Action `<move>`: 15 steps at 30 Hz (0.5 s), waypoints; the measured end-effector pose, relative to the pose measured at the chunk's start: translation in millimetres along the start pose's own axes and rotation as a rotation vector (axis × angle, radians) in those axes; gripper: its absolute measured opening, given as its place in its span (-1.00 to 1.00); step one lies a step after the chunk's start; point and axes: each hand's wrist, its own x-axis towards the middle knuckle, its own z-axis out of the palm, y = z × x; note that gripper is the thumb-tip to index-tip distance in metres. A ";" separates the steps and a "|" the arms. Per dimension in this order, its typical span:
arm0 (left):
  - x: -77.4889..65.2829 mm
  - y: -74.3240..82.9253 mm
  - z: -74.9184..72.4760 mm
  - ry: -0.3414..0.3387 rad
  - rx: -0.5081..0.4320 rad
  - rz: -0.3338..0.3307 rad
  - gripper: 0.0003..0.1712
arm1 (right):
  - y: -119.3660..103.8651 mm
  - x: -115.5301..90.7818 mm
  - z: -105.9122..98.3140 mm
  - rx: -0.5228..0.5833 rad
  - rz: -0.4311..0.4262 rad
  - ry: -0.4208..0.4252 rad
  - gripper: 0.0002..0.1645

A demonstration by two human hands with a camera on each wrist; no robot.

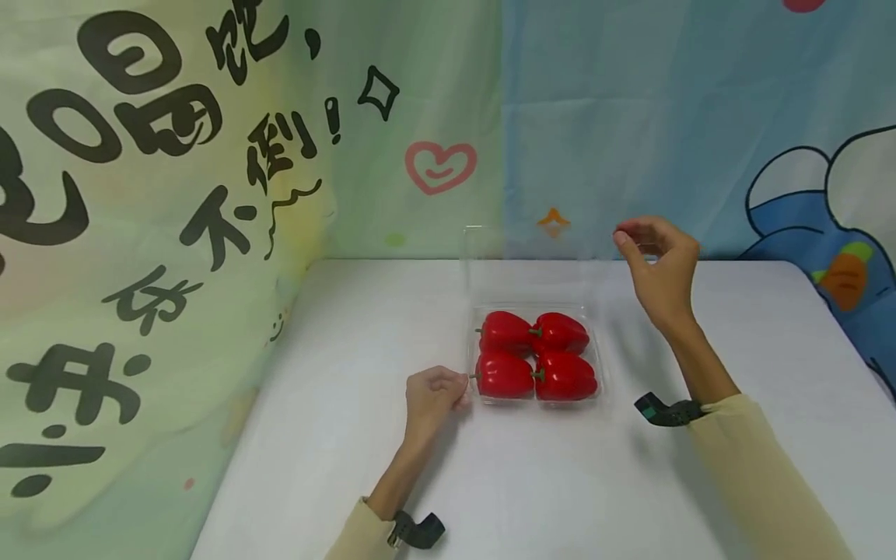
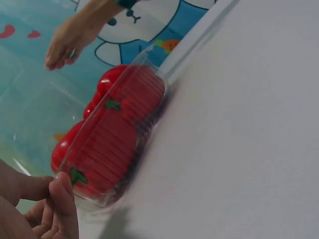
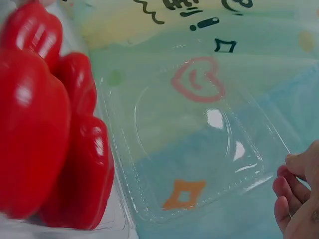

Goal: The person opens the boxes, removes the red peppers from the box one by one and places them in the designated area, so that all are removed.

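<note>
A clear plastic clamshell box (image 1: 600,389) lies on the table with several red bell peppers (image 1: 564,376) inside, their green stems pointing left in the head view. Its transparent lid (image 3: 184,134) stands raised at the back, against the backdrop. Thumb and fingers of my right hand (image 1: 661,268) pinch the lid's edge at a corner, best seen in the right wrist view. At the box's front left, my left hand (image 1: 435,397) pinches the rim between thumb and forefinger. The left wrist view shows the ribbed side wall (image 2: 117,149) beside those fingertips.
The white table (image 1: 336,389) ends at a back edge against a printed cloth backdrop (image 1: 588,101). Dark writing covers the backdrop's left side, and a blue cartoon figure is on the right. A dark wrist camera (image 1: 668,411) is strapped at the right sleeve, another (image 1: 418,531) at the left.
</note>
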 end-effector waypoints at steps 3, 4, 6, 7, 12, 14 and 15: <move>-6.4 -0.7 -3.6 -0.021 -0.011 -0.006 -0.82 | 11.5 15.4 13.4 0.002 0.086 -0.033 -0.69; -8.8 -0.7 -4.6 -0.025 -0.013 -0.008 -0.81 | 16.6 19.3 17.5 -0.001 0.126 -0.055 -0.67; -14.2 -1.9 -6.8 -0.031 -0.018 -0.017 -0.81 | 28.6 24.6 25.0 0.001 0.213 -0.120 -0.62; -17.2 -2.6 -8.0 -0.033 -0.021 -0.023 -0.82 | 33.8 25.6 27.7 -0.007 0.261 -0.160 -0.58; -29.2 -4.4 -12.5 -0.061 -0.037 -0.043 -0.81 | 56.4 24.8 35.1 -0.040 0.439 -0.365 -0.41; -29.9 -4.5 -13.8 -0.066 -0.043 -0.041 -0.82 | 64.1 23.2 37.1 -0.060 0.484 -0.432 -0.36; -29.5 -4.3 -14.4 -0.065 -0.044 -0.038 -0.82 | 67.9 22.5 38.5 -0.068 0.505 -0.462 -0.33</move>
